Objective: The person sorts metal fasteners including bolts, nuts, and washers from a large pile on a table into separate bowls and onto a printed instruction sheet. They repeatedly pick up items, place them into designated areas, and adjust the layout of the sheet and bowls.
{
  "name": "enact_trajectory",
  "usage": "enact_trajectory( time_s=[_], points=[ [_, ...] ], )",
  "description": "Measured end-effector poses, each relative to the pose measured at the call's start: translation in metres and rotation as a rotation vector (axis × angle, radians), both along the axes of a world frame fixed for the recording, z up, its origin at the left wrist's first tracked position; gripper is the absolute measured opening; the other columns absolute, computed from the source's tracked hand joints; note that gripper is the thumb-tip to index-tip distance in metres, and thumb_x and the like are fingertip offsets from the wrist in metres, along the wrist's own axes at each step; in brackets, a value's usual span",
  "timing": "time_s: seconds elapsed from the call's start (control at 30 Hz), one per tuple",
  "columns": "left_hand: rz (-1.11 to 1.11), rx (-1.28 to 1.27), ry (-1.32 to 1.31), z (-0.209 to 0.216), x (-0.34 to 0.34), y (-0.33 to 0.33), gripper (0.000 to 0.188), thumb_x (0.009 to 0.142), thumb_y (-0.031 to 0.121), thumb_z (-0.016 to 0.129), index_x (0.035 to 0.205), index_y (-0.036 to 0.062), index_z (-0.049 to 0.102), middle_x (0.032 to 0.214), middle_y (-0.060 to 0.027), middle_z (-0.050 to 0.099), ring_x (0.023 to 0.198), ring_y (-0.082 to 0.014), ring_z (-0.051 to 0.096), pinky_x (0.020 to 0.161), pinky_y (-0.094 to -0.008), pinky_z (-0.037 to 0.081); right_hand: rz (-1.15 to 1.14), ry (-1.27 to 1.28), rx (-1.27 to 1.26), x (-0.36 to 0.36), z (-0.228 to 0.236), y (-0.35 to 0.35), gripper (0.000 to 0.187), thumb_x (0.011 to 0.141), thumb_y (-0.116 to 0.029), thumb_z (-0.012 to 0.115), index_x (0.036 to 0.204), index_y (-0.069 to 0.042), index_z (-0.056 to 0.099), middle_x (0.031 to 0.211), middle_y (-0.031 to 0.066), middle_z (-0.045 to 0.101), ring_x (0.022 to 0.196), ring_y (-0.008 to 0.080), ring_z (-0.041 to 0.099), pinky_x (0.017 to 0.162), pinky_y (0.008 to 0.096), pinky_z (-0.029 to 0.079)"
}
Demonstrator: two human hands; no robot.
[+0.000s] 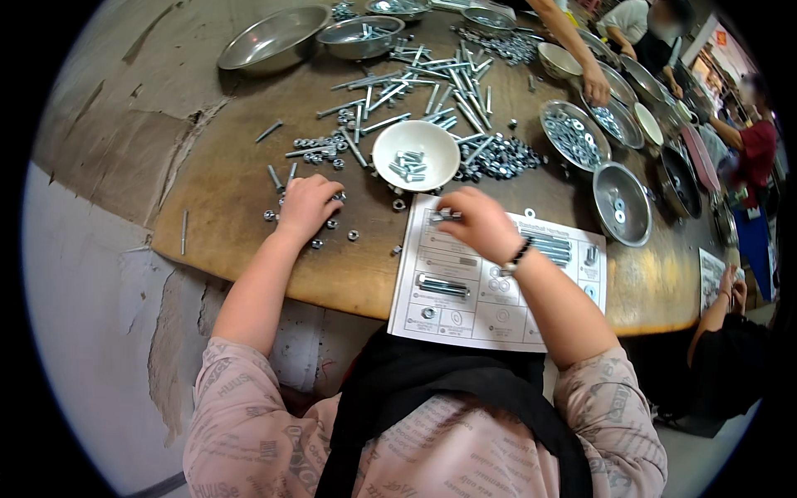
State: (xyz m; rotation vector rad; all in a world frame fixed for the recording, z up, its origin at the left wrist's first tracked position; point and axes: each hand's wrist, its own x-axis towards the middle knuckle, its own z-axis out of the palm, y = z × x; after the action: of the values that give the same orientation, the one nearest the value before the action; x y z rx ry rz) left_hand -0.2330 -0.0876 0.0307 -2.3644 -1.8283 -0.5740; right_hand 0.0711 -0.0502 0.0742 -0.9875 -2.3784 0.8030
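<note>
at the far left of the printed sheet [531, 319], right hand [483, 226] bunched at small metal fasteners [446, 216]; pinch or touch, can't tell. left hand [309, 206] curled by loose hex nuts [317, 243], grip hidden. bolts [443, 286] lie in printed cells, apparently grouped by kind.

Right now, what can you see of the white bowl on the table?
The white bowl is round and smooth, perhaps plastic or ceramic. It stands upright on the wooden table, with several short silver bolts inside. Longer bolts and a heap of nuts lie close by; whether any touch it is unclear. Neither the left hand nor the right hand holds it.
</note>
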Motion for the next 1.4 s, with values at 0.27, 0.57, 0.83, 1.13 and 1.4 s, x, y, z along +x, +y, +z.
enact_trajectory(
  time_s=[0.27, 0.57, 0.83, 1.13, 1.4],
  points=[
    [-0.193, -0.173, -0.526, 0.025, 0.107, -0.009, 0.025, 0.071, 0.008, 0.066, 0.095, 0.0038, 0.061, 0.085, -0.0087, 0.056, 0.076, -0.0207, 0.055, 0.068, -0.0301, 0.045, -0.142, -0.286, -0.051, 0.106, -0.028, -0.060, 0.023, 0.072, -0.016, 0.066, 0.093, -0.010, 0.059, 0.088, 0.0095, 0.054, 0.080, 0.0278, 0.056, 0.070, 0.0363, 0.047],
    [-0.422, -0.420, -0.217, 0.005, 0.215, -0.001, 0.024, 0.074, 0.017, 0.063, 0.097, 0.0090, 0.061, 0.092, -0.0101, 0.056, 0.087, -0.0289, 0.055, 0.078, -0.0374, 0.044, -0.307, -0.282, -0.048, 0.111, -0.027, -0.085, 0.023, 0.072, -0.016, 0.066, 0.092, -0.009, 0.057, 0.087, 0.0103, 0.054, 0.078, 0.0299, 0.056, 0.067, 0.0385, 0.047],
    [-0.548, -0.474, -0.261, 0.006, 0.235, -0.017, 0.043, 0.067, 0.020, 0.069, 0.106, 0.0070, 0.055, 0.096, -0.0104, 0.053, 0.093, -0.0290, 0.052, 0.082, -0.0380, 0.040, -0.406, -0.268, 0.043, 0.116, -0.044, -0.086, 0.028, 0.069, -0.018, 0.068, 0.094, -0.011, 0.058, 0.082, 0.0089, 0.055, 0.073, 0.0291, 0.057, 0.064, 0.0378, 0.046],
    [-0.514, -0.438, -0.234, 0.003, 0.231, -0.022, 0.051, 0.064, 0.019, 0.072, 0.110, 0.0089, 0.051, 0.102, -0.0093, 0.052, 0.098, -0.0273, 0.050, 0.087, -0.0376, 0.037, -0.350, -0.346, -0.031, 0.111, -0.030, -0.081, 0.034, 0.070, -0.018, 0.068, 0.100, -0.011, 0.055, 0.089, 0.0102, 0.055, 0.080, 0.0294, 0.057, 0.067, 0.0382, 0.047],
    [-0.205, -0.363, -0.495, 0.040, 0.182, -0.033, 0.035, 0.070, 0.011, 0.066, 0.101, 0.0018, 0.056, 0.092, -0.0106, 0.054, 0.075, -0.0205, 0.054, 0.070, -0.0299, 0.046, -0.625, -0.227, 0.015, 0.198, -0.014, -0.101, 0.035, 0.072, -0.016, 0.067, 0.104, -0.009, 0.056, 0.089, 0.0115, 0.056, 0.078, 0.0273, 0.056, 0.067, 0.0356, 0.047]
  ],
)
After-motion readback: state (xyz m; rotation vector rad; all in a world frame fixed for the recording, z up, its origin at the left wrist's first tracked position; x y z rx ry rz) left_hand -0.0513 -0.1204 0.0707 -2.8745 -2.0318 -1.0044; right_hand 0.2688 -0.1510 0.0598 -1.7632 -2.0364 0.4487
